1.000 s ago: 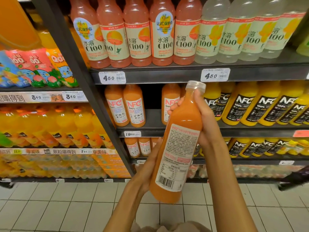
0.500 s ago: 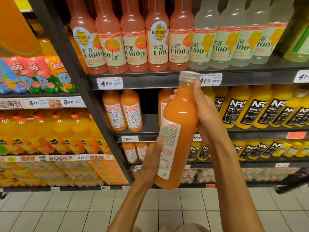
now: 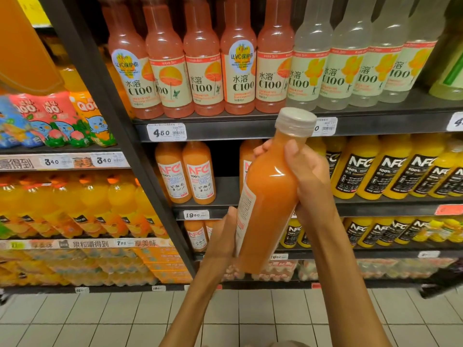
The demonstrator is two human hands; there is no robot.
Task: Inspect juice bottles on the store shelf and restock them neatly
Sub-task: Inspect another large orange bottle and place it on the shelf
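Observation:
An orange NFC juice bottle (image 3: pixel 269 196) with a clear cap is held in front of the middle shelf, tilted slightly, its white label turned to the left edge. My right hand (image 3: pixel 307 176) grips its shoulder just under the neck, thumb across the front. My left hand (image 3: pixel 221 236) holds the lower part of the bottle from the left side. Behind it, two matching orange NFC bottles (image 3: pixel 185 174) stand on the middle shelf (image 3: pixel 225 189), with a gap beside them and one more partly hidden by the held bottle.
Pink and pale C100 bottles (image 3: pixel 238 71) line the upper shelf. Yellow NFC bottles (image 3: pixel 390 169) fill the right of the middle shelf and the shelf below. A dark upright post (image 3: pixel 120 136) divides off the left bay of orange drinks. The floor is tiled.
The bottle has been turned about its axis, so the back label swung from facing me to the left edge. Both hands and the bottle rose slightly toward the shelf.

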